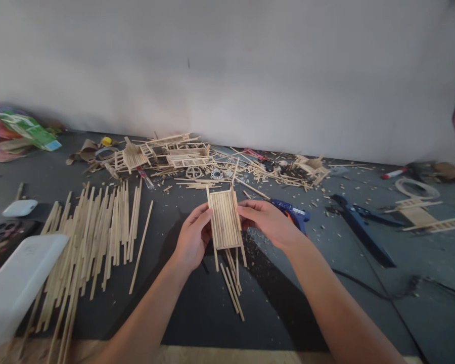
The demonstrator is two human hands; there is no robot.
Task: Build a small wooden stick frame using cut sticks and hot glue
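The dark desk runs back to a pale wall, and its near edge shows as a light wooden strip at the bottom of the view; the barest stretch lies right in front of the person, between a spread of long bamboo sticks on the left and a blue glue gun with blue pliers on the right. Held just above that stretch is a small stick panel, its slats and long axis running from the person toward the wall, tilted slightly left at the far end. The left hand pinches the panel's left edge between thumb and fingers; the right hand pinches its right edge likewise. A few loose sticks lie on the desk below, partly hidden by the panel. The glue gun's body is mostly covered by the right hand, and the white object at lower left is blurred and cut off.
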